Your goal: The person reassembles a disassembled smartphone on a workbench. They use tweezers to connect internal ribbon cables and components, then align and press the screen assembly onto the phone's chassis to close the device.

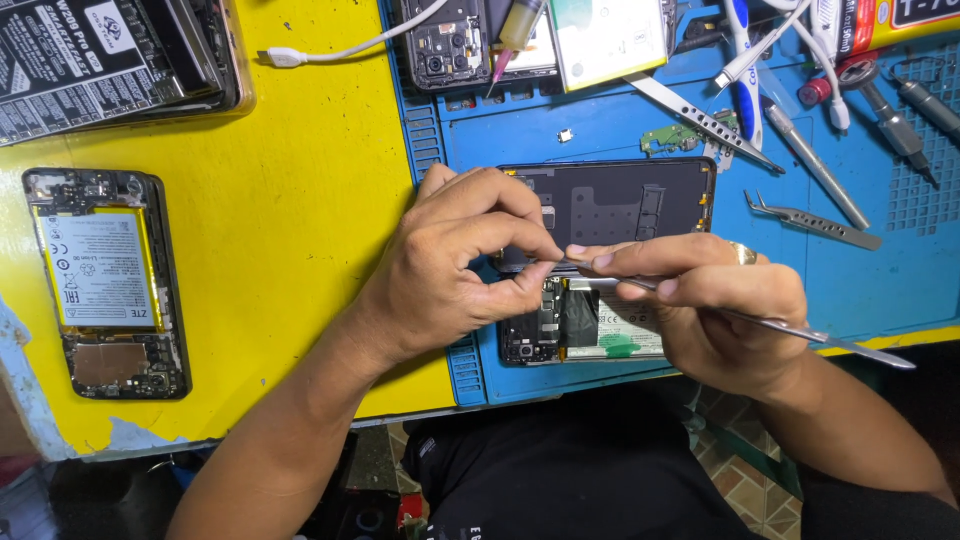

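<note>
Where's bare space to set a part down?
Free: the yellow tabletop between the opened phone and the blue mat; also the mat's patch below the loose tweezers. Crowded: the mat's top right, full of tools.

My left hand [450, 265] and right hand [715, 300] meet at frame centre over the opened black smartphone [605, 210], which lies on the blue rubber work mat [900, 270] covering the right of the yellow counter [290, 200]. My right fingers [640, 258] grip thin steel tweezers [830, 340] running toward the lower right. A second opened phone with exposed battery [105, 280] lies at far left. Spare metal tweezers [815, 222] rest right of centre.
</note>
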